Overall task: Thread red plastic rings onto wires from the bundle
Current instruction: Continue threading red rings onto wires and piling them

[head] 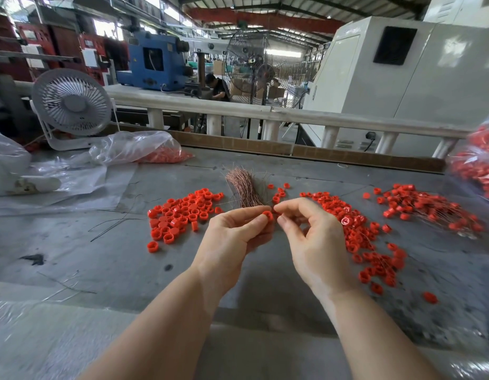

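wire bundle [244, 192] between ring piles [183, 212]

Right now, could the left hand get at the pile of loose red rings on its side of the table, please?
Probably yes: the pile of loose rings lies beside the left hand with bare table between, though that hand already holds a ring and the wire bundle.

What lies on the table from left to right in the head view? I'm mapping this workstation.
White desk fan → clear plastic bag → loose red rings → wire bundle → left hand holding a red ring → right hand → threaded rings.
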A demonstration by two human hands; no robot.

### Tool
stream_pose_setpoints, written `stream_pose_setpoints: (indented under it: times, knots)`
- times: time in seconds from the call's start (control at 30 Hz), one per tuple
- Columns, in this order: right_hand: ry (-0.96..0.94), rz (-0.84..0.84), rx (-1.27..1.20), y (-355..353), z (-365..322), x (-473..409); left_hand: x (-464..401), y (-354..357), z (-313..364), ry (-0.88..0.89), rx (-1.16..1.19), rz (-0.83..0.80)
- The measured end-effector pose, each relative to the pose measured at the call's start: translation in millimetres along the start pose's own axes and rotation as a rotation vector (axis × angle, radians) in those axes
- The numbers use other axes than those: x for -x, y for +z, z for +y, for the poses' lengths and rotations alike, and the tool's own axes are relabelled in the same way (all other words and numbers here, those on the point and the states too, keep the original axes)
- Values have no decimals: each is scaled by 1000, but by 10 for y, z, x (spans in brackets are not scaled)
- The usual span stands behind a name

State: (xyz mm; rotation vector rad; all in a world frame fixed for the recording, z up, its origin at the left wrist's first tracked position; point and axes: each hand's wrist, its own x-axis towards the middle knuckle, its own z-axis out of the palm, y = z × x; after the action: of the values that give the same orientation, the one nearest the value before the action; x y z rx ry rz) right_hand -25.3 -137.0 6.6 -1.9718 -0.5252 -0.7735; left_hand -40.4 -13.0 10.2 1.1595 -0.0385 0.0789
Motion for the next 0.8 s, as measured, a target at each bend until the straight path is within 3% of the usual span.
stream_pose_setpoints:
  times: [0.37, 0.6, 0.8]
  knots:
    - [-1, 24, 32, 8, -9, 28, -11, 0, -39, -31, 41, -10]
    - [-141, -16, 73, -2, -30, 31, -18, -11, -45, -24, 44, -14]
    - [-94, 28, 36, 10, 6, 8, -13, -7, -17, -32, 75, -2]
